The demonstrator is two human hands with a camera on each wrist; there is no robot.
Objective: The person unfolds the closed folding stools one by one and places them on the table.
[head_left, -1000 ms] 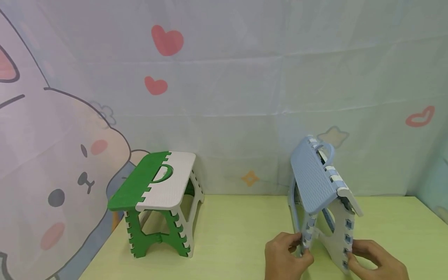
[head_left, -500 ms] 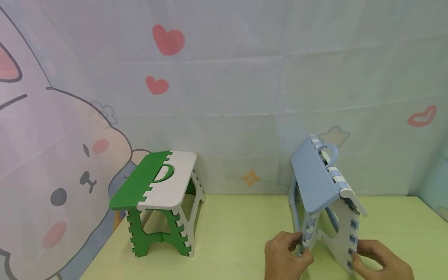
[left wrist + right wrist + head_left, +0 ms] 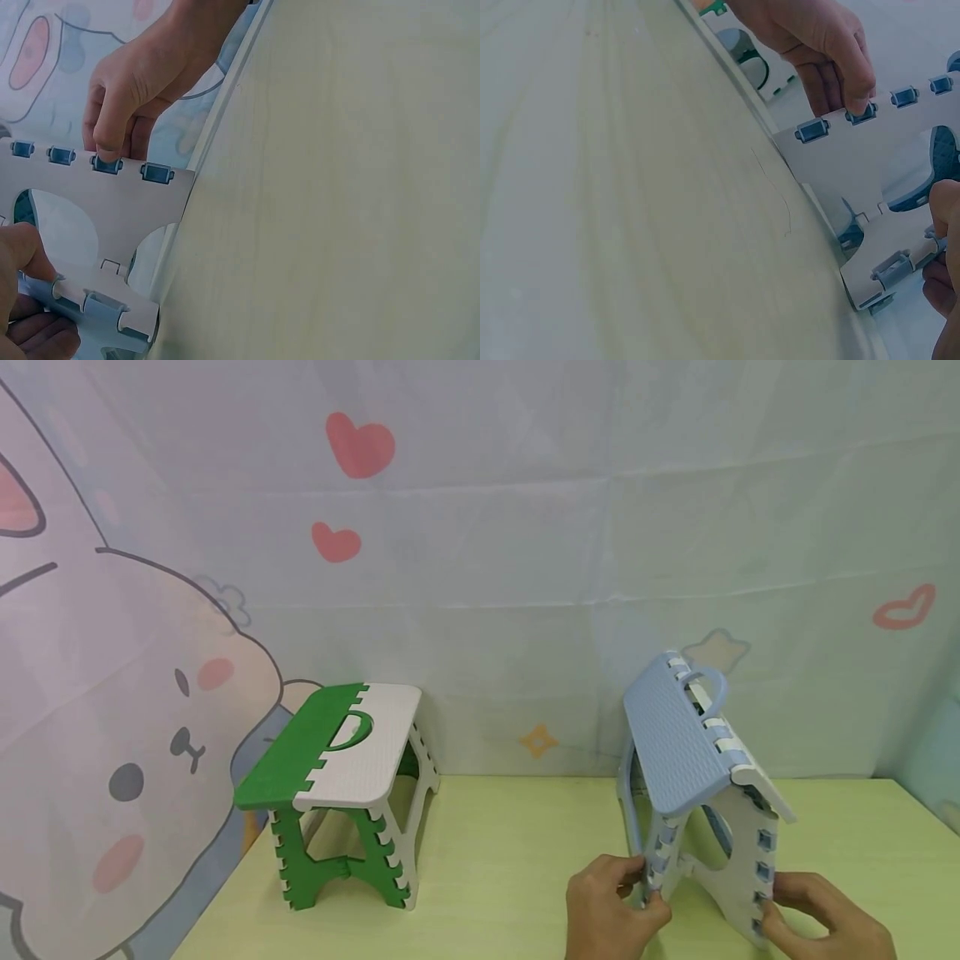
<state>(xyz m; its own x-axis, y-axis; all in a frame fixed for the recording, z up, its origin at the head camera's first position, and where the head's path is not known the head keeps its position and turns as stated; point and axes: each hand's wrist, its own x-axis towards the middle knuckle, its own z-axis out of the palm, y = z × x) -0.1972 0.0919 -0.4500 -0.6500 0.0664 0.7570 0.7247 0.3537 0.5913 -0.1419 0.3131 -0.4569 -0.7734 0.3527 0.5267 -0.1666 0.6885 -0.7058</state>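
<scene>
A light blue and white folding stool (image 3: 675,743) stands half unfolded on the right, its two seat halves sloping like a roof and its loop handle raised. My left hand (image 3: 609,906) pinches the lower edge of its left front leg between thumb and fingers. On the other side, my right hand (image 3: 832,920) grips the lower edge of the white right leg (image 3: 738,885) at the hinge slots. Both wrist views show the folding white end panel (image 3: 67,180) bent between the two hands.
A green and white folding stool (image 3: 337,752) stands fully opened on the left of the pale yellow-green table (image 3: 510,860). A printed cloth (image 3: 480,568) with hearts and a cartoon animal hangs right behind the table.
My right hand has moved right with the stool's right leg, so the legs stand wider apart. The white seat half has swung outward and up a little. My left hand stays in place.
</scene>
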